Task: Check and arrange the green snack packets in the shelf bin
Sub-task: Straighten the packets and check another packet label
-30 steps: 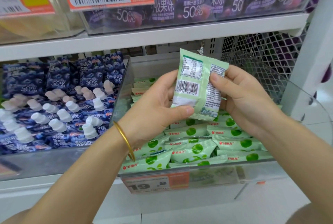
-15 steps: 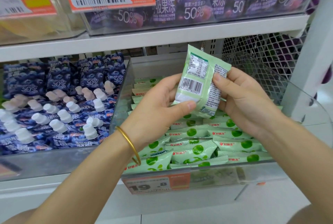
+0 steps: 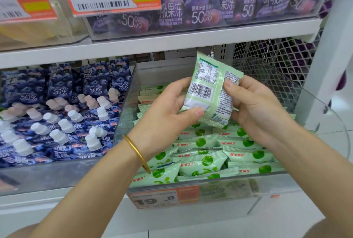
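One green snack packet (image 3: 212, 92) is held upright above the clear shelf bin (image 3: 126, 107), barcode facing near. The left hand (image 3: 170, 115) curls its grip round the lower left corner; the right hand (image 3: 256, 111) pinches its right edge. Checking seems under way: the other packets (image 3: 206, 159) lie in rough rows, this one not yet put back.
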{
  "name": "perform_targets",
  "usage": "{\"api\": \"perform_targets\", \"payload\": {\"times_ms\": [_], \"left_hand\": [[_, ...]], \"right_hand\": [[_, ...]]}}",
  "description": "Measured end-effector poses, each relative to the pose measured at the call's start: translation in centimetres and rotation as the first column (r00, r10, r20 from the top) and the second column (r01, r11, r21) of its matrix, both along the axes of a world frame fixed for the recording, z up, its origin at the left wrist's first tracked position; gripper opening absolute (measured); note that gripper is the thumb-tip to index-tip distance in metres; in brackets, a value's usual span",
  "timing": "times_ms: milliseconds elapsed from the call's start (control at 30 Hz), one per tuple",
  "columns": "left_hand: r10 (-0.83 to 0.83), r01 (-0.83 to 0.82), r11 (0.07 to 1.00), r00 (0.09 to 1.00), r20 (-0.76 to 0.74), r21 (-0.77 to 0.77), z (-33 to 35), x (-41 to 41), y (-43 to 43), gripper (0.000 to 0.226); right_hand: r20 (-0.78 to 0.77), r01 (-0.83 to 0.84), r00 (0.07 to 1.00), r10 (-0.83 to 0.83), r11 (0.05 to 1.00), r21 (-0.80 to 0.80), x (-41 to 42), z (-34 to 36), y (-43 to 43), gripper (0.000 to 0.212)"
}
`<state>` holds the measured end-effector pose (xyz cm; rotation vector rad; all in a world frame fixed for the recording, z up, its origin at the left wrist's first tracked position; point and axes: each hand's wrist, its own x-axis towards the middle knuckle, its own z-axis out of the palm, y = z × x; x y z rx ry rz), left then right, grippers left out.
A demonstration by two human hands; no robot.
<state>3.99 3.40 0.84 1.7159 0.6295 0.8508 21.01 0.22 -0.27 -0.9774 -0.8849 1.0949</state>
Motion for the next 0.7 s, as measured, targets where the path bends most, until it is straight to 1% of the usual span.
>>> {"api": "perform_targets", "payload": {"times_ms": [67,100,133,167,200,233,267,300,367,433,500,567,633,667,700], "left_hand": [[0.070,-0.070,0.997,0.998,-0.004,0.011,0.0,0.2,0.0,0.050],[0.136,-0.135,0.990,0.991,-0.010,0.041,-0.1,0.3,-0.1,0.047],[0.217,-0.213,0.970,0.976,-0.020,0.113,-0.3,0.5,-0.1,0.045],[0.303,-0.287,0.928,0.952,-0.036,0.237,-0.5,0.6,0.0,0.043],[0.380,-0.328,0.858,0.923,-0.060,0.397,-0.6,0.7,0.0,0.042],[0.435,-0.321,0.780,0.896,-0.095,0.538,-0.7,0.9,0.0,0.040],[0.466,-0.285,0.724,0.874,-0.140,0.628,-0.7,1.1,0.0,0.044],[0.476,-0.243,0.699,0.860,-0.184,0.673,-0.7,1.3,-0.1,0.054],[0.456,-0.183,0.713,0.855,-0.249,0.677,-0.8,1.9,-0.2,0.073],[0.439,-0.162,0.734,0.855,-0.277,0.660,-0.9,2.5,0.0,0.080],[0.415,-0.147,0.759,0.860,-0.297,0.634,-0.9,2.8,0.3,0.071],[0.357,-0.130,0.815,0.881,-0.311,0.565,-0.5,3.0,0.6,0.055],[0.319,-0.117,0.852,0.888,-0.330,0.511,-0.2,3.0,0.8,0.044],[0.318,-0.115,0.859,0.884,-0.343,0.498,-0.1,3.0,1.0,0.042],[0.315,-0.111,0.865,0.879,-0.358,0.489,-0.1,3.1,1.1,0.041]], "right_hand": [[-0.018,0.027,0.999,-0.027,1.000,-0.009,0.1,0.0,-0.1,0.032],[-0.033,0.042,0.999,-0.042,0.999,-0.010,0.1,0.0,-0.2,0.031],[-0.048,0.055,0.997,-0.056,0.998,-0.008,0.1,0.0,-0.3,0.030],[-0.065,0.064,0.996,-0.064,0.998,-0.006,0.1,0.0,-0.4,0.028],[-0.081,0.068,0.994,-0.068,0.998,-0.005,0.2,0.1,-0.5,0.025],[-0.099,0.067,0.993,-0.067,0.998,-0.005,0.1,0.1,-0.6,0.025],[-0.116,0.060,0.991,-0.061,0.998,-0.004,0.1,0.1,-0.7,0.027],[-0.134,0.048,0.990,-0.048,0.999,-0.004,0.1,0.2,-0.9,0.031],[-0.161,0.002,0.987,-0.001,1.000,0.006,0.0,0.2,-1.2,0.037],[-0.157,-0.060,0.986,0.064,0.998,0.032,-0.1,0.2,-1.6,0.042],[-0.142,-0.127,0.981,0.132,0.991,0.047,0.1,0.3,-1.9,0.045],[-0.118,-0.159,0.980,0.162,0.987,0.035,0.7,0.4,-2.2,0.043],[-0.045,-0.096,0.994,0.095,0.995,-0.007,1.4,0.3,-2.2,0.043],[0.041,-0.012,0.999,0.013,1.000,-0.019,1.7,0.2,-2.2,0.041],[0.177,0.098,0.980,-0.094,0.995,-0.011,1.9,0.1,-2.2,0.040]]}}
